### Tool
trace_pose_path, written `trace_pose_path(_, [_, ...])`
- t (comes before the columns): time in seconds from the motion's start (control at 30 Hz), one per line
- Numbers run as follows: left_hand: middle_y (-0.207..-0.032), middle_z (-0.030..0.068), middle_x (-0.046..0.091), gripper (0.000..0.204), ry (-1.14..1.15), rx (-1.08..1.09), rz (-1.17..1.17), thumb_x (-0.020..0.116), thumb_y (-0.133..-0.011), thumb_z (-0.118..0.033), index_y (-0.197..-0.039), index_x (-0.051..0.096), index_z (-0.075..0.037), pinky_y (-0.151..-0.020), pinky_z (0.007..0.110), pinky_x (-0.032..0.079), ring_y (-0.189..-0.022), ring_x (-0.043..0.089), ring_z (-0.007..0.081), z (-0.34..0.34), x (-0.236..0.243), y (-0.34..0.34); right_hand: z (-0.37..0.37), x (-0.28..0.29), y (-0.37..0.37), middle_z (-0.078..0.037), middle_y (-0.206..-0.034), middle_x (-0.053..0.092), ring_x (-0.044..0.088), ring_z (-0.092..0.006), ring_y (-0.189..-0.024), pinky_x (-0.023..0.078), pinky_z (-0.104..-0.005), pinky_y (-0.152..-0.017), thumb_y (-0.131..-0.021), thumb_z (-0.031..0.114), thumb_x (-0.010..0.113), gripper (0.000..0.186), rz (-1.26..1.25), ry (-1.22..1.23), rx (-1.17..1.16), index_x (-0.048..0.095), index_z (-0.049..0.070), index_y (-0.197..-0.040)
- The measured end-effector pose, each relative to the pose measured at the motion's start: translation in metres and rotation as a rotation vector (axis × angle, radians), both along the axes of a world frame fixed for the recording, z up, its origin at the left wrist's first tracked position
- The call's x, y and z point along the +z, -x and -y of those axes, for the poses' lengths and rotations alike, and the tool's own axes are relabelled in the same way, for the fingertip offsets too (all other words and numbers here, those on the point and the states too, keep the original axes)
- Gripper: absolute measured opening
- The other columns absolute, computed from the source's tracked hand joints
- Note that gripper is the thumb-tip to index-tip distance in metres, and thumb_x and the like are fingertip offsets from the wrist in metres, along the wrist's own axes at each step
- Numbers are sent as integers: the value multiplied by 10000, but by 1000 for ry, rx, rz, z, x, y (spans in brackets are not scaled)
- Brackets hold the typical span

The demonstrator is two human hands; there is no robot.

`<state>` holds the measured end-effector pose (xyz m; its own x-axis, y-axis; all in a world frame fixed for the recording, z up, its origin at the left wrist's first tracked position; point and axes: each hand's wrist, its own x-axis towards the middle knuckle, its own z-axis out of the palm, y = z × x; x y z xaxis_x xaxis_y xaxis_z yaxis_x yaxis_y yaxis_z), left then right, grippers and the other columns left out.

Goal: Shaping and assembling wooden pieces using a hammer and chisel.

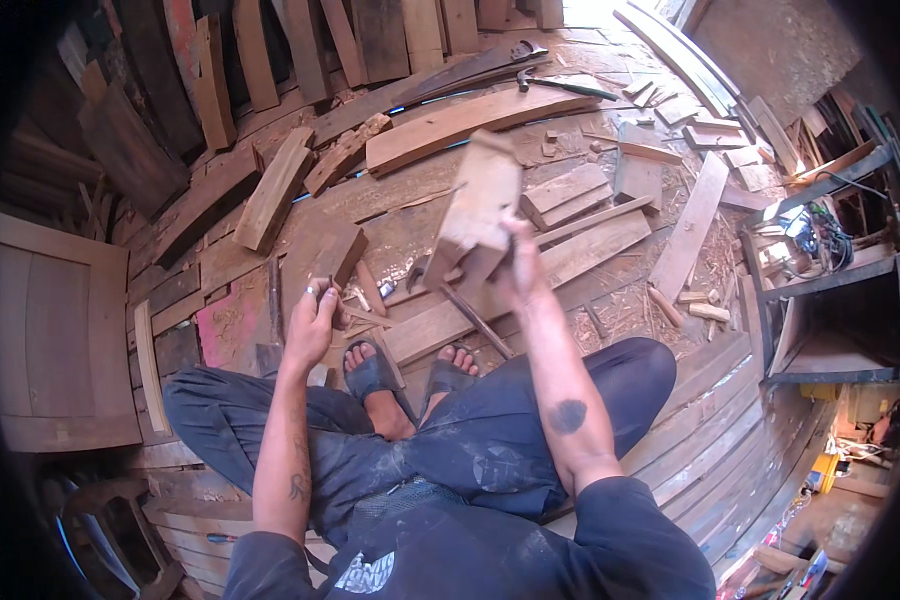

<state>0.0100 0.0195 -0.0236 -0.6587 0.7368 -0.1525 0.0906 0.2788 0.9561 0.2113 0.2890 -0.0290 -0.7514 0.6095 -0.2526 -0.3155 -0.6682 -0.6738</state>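
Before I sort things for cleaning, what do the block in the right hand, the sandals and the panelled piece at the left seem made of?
Block: likely bare wood; pale tan, flat faces without clear gloss, grain blurred.
Sandals: perhaps rubber or synthetic leather; dark, broad straps, fairly matt, so uncertain.
Panelled piece: probably smooth wood; brownish, with seams between frame and panels.

This is a woodworking shop. Rough boards [310, 50] lean upright along the far edge of the plank floor [710, 425], where a hammer [575, 90] also lies. Cut beams [480, 130] and short offcuts [712, 137] are strewn over the middle, among pale shavings [610, 345]. A cluttered shelf unit [835, 377] stands at the right edge, a wooden panel [65, 330] at the left.
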Motion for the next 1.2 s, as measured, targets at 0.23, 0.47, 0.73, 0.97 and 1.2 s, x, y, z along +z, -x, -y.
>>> trace_pose_path(0.23, [-1130, 128, 642, 289, 221, 26, 169, 452, -1080, -236, -1191, 557, 9, -836, 357, 564, -1076, 637, 202, 7, -19, -5, 99, -55, 61, -290, -1505, 368, 425, -344, -1378, 375, -417, -1141, -774, 280, 817, 1124, 331, -288, 167, 91, 24, -1594])
trace_pose_path(0.47, [-947, 50, 547, 234, 215, 88, -27, 441, -1053, -262, -1024, 530, -47, -844, 315, 428, -912, 510, 151, 16, -41, 3, 125, -65, 78, -323, -1578, 281, 327, -398, -1465, 280, -439, -1206, -795, 410, 783, 1259, 738, -547, 399, -80, -51, -1587])
trace_pose_path(0.73, [-1043, 152, 643, 300, 419, 65, -91, 438, -1059, -293, -1131, 550, -25, -870, 375, 467, -969, 619, 262, 26, -74, 4, 77, -64, 57, -251, -1338, 583, 515, -424, -1279, 424, -523, -1082, -933, 558, 587, 575, 1032, -1247, 541, 645, 174, -1357])
trace_pose_path(0.97, [-1145, 349, 645, 414, 347, 43, -123, 429, -1052, -325, -1312, 535, -20, -924, 566, 453, -1129, 592, 526, 14, -63, -10, 46, -124, 9, -237, -1298, 619, 561, -404, -1269, 474, -532, -1029, -909, 337, 676, 493, 1429, -1189, 629, 590, 146, -1355])
trace_pose_path(1.2, [-1222, 281, 637, 378, 390, -105, -124, 449, -1051, -327, -1252, 550, -22, -970, 480, 456, -1166, 609, 429, -3, -61, -59, 21, -81, -13, -169, -1324, 655, 619, -368, -1232, 490, -476, -1031, -910, 330, 685, 537, 1414, -1052, 514, 577, 208, -1421])
